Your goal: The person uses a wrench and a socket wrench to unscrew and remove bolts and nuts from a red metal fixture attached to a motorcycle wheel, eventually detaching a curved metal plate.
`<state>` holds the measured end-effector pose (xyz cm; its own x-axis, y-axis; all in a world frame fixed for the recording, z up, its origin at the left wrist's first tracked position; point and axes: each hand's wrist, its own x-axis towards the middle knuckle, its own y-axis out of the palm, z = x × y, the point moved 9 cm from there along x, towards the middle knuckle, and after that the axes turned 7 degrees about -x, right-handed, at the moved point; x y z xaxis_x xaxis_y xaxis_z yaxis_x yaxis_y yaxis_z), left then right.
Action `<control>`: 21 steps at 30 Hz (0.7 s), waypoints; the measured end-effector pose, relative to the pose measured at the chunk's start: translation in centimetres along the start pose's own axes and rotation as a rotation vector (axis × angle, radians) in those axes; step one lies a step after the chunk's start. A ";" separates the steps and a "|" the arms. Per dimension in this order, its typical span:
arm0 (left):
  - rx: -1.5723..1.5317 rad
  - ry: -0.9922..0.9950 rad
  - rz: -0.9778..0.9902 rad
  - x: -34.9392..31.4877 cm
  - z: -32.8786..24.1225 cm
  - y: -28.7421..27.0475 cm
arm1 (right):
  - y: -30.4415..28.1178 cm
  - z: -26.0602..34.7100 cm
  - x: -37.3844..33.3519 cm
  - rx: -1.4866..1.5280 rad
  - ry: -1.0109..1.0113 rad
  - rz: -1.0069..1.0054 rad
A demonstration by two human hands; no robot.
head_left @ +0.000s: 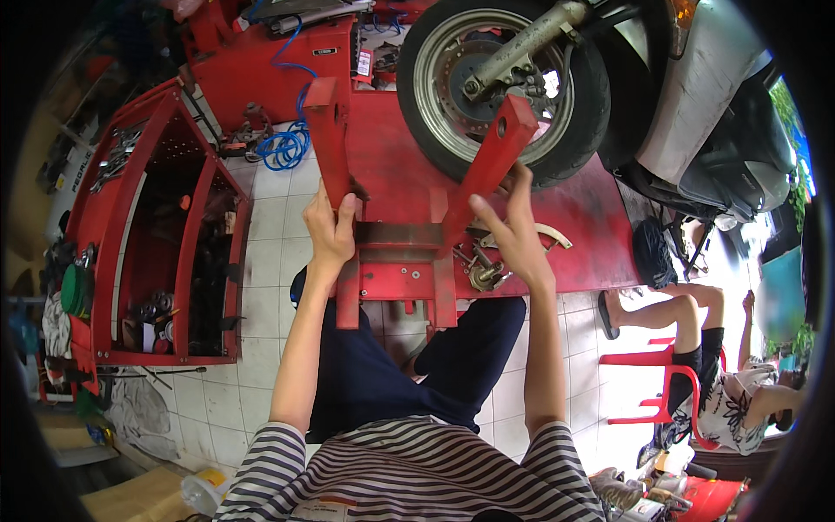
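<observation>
A red metal stand [398, 233] with two uprights joined by a worn crossbar stands at the near edge of the red platform [583, 209]. My left hand [328, 233] is wrapped around its left upright, with the thumb on the near face. On the right upright, my right hand [524, 228] has a looser hold: the thumb lies at the post's side and the fingertips go partly out of sight behind it. Close to my right wrist, a metal mechanical part [484, 271] and a curved metal piece [550, 233] rest on the platform.
A scooter's front wheel [419, 126] stands on the platform just beyond the stand. To the left is a red tool cabinet [181, 287]; a coiled blue hose [285, 150] lies beyond it. A person [735, 404] sits on a red chair [683, 383] at right.
</observation>
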<state>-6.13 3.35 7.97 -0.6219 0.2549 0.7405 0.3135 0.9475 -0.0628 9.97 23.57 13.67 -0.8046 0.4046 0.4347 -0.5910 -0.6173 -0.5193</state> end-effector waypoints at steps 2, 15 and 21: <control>-0.034 -0.004 0.009 0.2 -0.7 0.2 | -1.8 -1.2 -1.2 0.110 0.065 -0.085; 0.001 0.011 -0.005 -0.2 1.2 0.5 | -2.6 -2.0 0.6 0.269 -0.041 -0.062; 0.004 -0.042 0.017 0.1 0.5 0.0 | -2.1 4.0 4.2 0.346 -0.089 -0.061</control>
<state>-6.49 3.48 7.69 -0.6464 0.2788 0.7103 0.3213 0.9438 -0.0780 8.08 23.84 19.51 -0.7512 0.3971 0.5273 -0.5709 -0.7918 -0.2169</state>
